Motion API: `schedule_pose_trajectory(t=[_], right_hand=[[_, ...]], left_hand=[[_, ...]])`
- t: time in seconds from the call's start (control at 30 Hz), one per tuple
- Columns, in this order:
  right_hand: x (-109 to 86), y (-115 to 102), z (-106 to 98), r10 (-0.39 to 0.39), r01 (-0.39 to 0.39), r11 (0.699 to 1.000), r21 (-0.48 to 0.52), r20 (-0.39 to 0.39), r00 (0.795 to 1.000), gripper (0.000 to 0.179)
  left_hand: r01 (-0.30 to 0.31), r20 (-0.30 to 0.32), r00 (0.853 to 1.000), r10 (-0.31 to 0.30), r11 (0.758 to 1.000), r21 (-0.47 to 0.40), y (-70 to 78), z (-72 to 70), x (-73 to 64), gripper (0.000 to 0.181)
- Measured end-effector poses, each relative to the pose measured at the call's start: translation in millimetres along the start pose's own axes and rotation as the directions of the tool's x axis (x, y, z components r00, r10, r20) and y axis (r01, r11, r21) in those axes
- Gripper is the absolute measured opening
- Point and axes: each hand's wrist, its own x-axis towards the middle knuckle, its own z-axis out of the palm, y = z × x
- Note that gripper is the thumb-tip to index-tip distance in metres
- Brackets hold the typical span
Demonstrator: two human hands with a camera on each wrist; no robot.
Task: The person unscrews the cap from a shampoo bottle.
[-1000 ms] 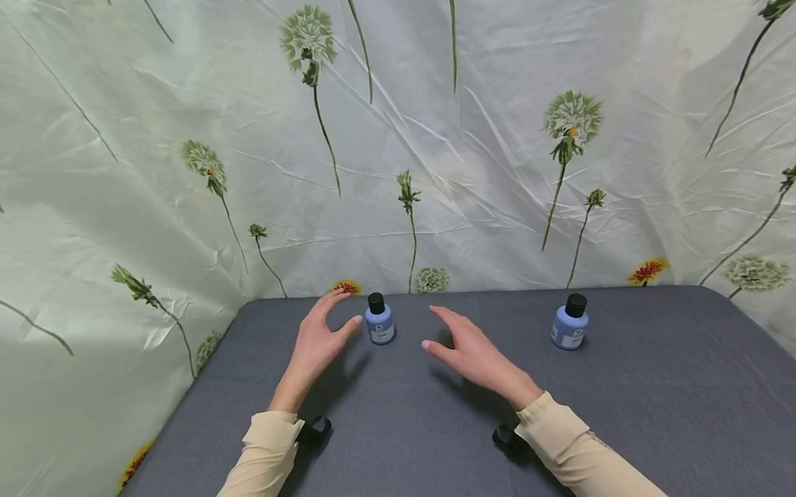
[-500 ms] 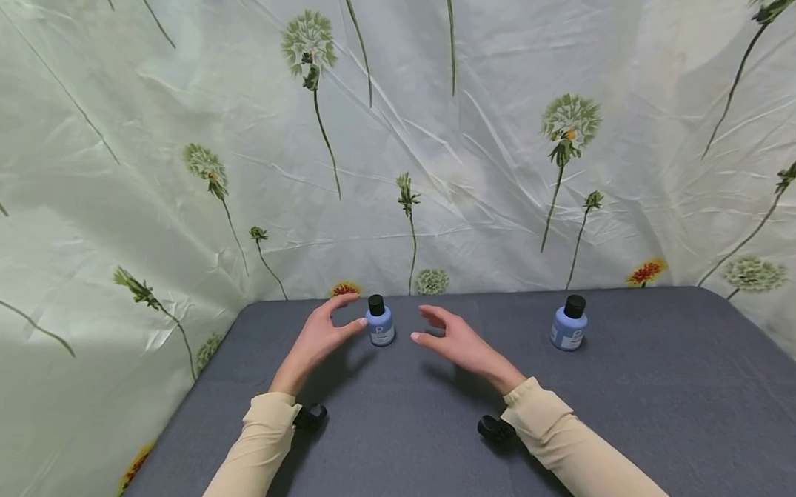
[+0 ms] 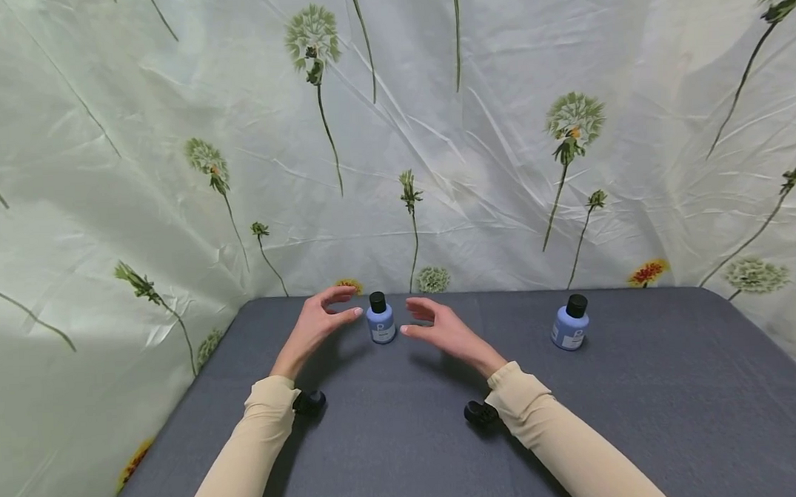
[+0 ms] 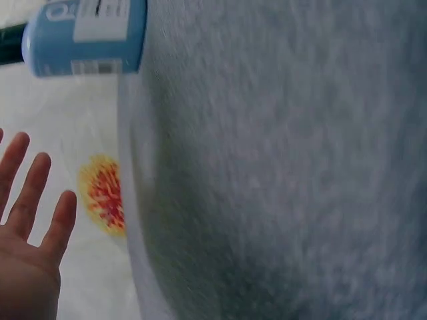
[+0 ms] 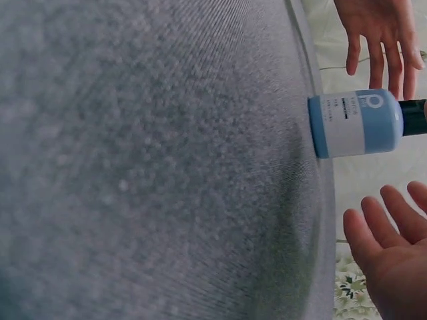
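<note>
The blue bottle [image 3: 381, 326] stands upright on the tabletop [image 3: 400, 448], long axis vertical, black cap [image 3: 377, 302] pointing up, label toward the person. Just left of the bottle is the left hand [image 3: 316, 322], just right the right hand [image 3: 447, 331]; both have fingers spread. Well right of the bottle, past 1 hand, stands a 2nd bottle [image 3: 570, 326]; behind hangs floral sheeting [image 3: 488, 163].
</note>
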Motion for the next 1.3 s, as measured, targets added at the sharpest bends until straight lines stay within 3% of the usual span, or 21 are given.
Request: schedule_pose_trajectory(t=[0.27,0.43,0.9,1.3], right_hand=[[8.3,2.6,-2.2,-0.04,0.04,0.999,0.004,0.064,0.997,0.061],[12.1,3.3,-4.3,-0.045,0.045,0.999,0.007,0.089,0.995,0.059],[28.3,5.4,3.4,-0.105,0.101,0.994,0.038,0.125,0.987,0.058],[33.3,3.2,7.0,-0.094,0.089,0.995,0.041,0.13,0.987,0.058]], left_hand=[[0.058,0.034,0.998,-0.057,0.998,-0.012,-14.5,-7.9,1.9,0.054],[0.064,0.059,0.996,-0.062,0.998,-0.025,-17.6,-9.8,2.9,0.056],[0.096,0.126,0.989,-0.082,0.989,-0.112,-5.0,0.3,13.6,0.05],[0.09,0.148,0.987,-0.069,0.986,-0.14,8.0,8.8,17.0,0.049]])
